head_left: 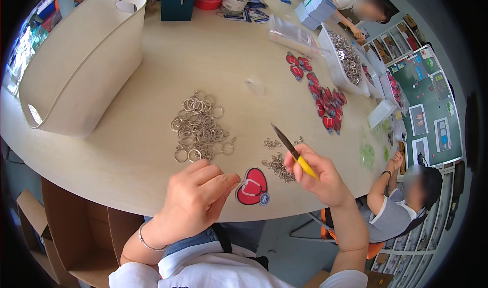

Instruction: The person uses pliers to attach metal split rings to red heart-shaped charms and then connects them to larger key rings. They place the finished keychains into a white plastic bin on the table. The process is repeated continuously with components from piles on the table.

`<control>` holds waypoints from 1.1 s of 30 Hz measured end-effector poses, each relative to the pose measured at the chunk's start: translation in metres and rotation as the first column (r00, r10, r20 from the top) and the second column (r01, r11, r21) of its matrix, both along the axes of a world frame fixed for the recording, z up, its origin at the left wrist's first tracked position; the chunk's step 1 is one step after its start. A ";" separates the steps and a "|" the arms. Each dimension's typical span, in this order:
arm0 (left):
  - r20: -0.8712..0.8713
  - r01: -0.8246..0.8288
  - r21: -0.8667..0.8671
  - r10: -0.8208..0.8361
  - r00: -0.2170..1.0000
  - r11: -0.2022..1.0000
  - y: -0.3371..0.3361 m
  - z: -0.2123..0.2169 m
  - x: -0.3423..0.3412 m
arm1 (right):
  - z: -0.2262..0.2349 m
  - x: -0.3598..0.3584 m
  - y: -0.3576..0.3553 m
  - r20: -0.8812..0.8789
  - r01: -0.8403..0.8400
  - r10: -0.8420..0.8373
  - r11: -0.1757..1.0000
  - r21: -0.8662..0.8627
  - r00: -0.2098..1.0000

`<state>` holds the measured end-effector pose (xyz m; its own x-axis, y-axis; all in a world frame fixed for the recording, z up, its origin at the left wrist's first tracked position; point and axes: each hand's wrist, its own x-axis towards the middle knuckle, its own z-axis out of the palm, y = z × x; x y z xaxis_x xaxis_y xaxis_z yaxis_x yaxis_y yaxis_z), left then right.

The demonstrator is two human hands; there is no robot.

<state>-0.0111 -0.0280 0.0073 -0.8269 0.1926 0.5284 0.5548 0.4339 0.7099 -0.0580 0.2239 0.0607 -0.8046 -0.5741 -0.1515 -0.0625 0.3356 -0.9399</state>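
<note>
My right hand [323, 178] grips a pair of needle-nose pliers [304, 165], yellow at the handle, its dark pointed tip aimed up and to the left. The fingers of my left hand [195, 194] are pinched together; whatever they hold is too small to make out. Right beside those fingertips lies a flat red heart-shaped charm [256, 180] with a pale stethoscope outline and a small blue round mark. Beyond my left hand is a loose pile of metal split key rings [195, 125]. Small metal links [278, 166] form a heap just left of my right hand.
A large cream tub [84, 64] stands at the left. More red charms [325, 102] are spread at the right, near a white bin [330, 67] of metal rings. Two people sit across and at the right; a cardboard box [81, 227] is below the table edge.
</note>
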 end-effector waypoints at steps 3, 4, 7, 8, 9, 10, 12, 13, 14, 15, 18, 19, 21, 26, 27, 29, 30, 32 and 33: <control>-0.047 0.056 -0.060 -0.059 0.997 0.997 -0.006 0.003 -0.004 | 0.009 0.010 0.002 -0.340 -0.077 0.150 0.972 0.220 0.928; -0.056 0.068 -0.082 -0.073 0.996 0.994 -0.008 0.005 -0.005 | 0.014 0.013 0.000 -0.475 -0.089 0.250 0.938 0.336 0.844; -0.077 0.105 -0.115 -0.114 0.991 0.988 -0.013 0.007 -0.008 | 0.022 0.016 -0.006 -0.682 -0.035 0.449 0.848 0.529 0.577; -0.084 0.121 -0.118 -0.131 0.988 0.986 -0.014 0.007 -0.009 | 0.025 0.017 -0.007 -0.717 -0.001 0.494 0.824 0.567 0.493; -0.084 0.129 -0.126 -0.140 0.987 0.984 -0.015 0.008 -0.010 | 0.026 0.017 -0.007 -0.724 0.011 0.510 0.814 0.580 0.465; -0.084 0.137 -0.135 -0.149 0.985 0.981 -0.016 0.010 -0.010 | 0.027 0.017 -0.007 -0.730 0.024 0.526 0.804 0.594 0.437; -0.080 0.151 -0.163 -0.166 0.983 0.975 -0.017 0.013 -0.011 | 0.029 0.018 -0.008 -0.730 0.044 0.556 0.783 0.621 0.397; -0.074 0.156 -0.184 -0.172 0.982 0.970 -0.018 0.014 -0.011 | 0.030 0.019 -0.009 -0.725 0.049 0.570 0.772 0.633 0.385; -0.069 0.161 -0.206 -0.178 0.982 0.965 -0.019 0.016 -0.011 | 0.032 0.019 -0.010 -0.721 0.055 0.584 0.762 0.645 0.373; -0.075 0.155 -0.203 -0.173 0.982 0.967 -0.018 0.018 -0.012 | 0.034 0.020 -0.011 -0.720 0.065 0.595 0.753 0.655 0.356; -0.071 0.144 -0.174 -0.158 0.985 0.974 -0.016 0.020 -0.012 | 0.038 0.021 -0.011 -0.720 0.083 0.614 0.739 0.668 0.323; -0.056 0.144 -0.153 -0.154 0.986 0.978 -0.016 0.020 -0.012 | 0.037 0.021 -0.011 -0.724 0.082 0.609 0.745 0.663 0.323; -0.061 0.134 -0.114 -0.141 0.988 0.984 -0.016 0.018 -0.013 | 0.037 0.021 -0.012 -0.738 0.094 0.597 0.754 0.650 0.315; 0.018 0.129 0.080 -0.131 0.991 0.988 -0.009 0.016 -0.007 | 0.039 0.030 -0.013 -0.754 0.148 0.564 0.759 0.634 0.336; 0.007 0.106 0.107 -0.108 0.994 0.989 -0.006 0.014 -0.005 | 0.040 0.031 -0.014 -0.756 0.149 0.558 0.762 0.630 0.343; -0.013 0.060 0.162 -0.059 0.998 0.985 0.003 0.005 0.000 | 0.041 0.033 -0.016 -0.759 0.152 0.546 0.767 0.623 0.355; -0.052 0.031 0.160 -0.023 0.998 0.987 0.006 -0.001 0.003 | 0.044 0.035 -0.018 -0.749 0.143 0.553 0.761 0.632 0.366; -0.132 -0.024 0.161 0.045 0.990 0.987 0.011 -0.011 0.007 | 0.050 0.039 -0.021 -0.727 0.130 0.566 0.748 0.651 0.387; -0.161 -0.040 0.166 0.067 0.985 0.985 0.012 -0.011 0.008 | 0.050 0.040 -0.021 -0.731 0.122 0.549 0.760 0.638 0.406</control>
